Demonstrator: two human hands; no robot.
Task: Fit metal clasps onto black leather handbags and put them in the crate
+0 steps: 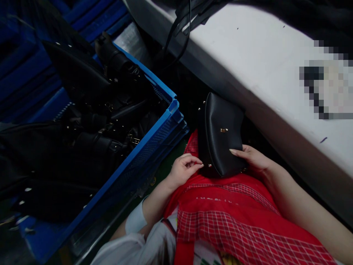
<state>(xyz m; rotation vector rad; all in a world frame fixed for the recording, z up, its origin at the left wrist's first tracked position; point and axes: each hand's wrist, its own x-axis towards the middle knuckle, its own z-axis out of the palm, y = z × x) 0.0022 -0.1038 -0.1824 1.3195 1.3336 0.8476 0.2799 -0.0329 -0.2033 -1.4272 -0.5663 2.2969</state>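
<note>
A small black leather handbag (220,134) with gold studs and a gold clasp rests on my lap, on a red checked apron (220,209). My left hand (183,170) pinches the bag's lower left edge, fingers curled together. My right hand (252,158) holds the bag's lower right side, thumb lying across its front.
A blue plastic crate (154,143) at my left is piled with black bags and straps. A white worktable (261,66) runs along the right, its edge just above the handbag. Black straps (182,25) hang over the table's far end.
</note>
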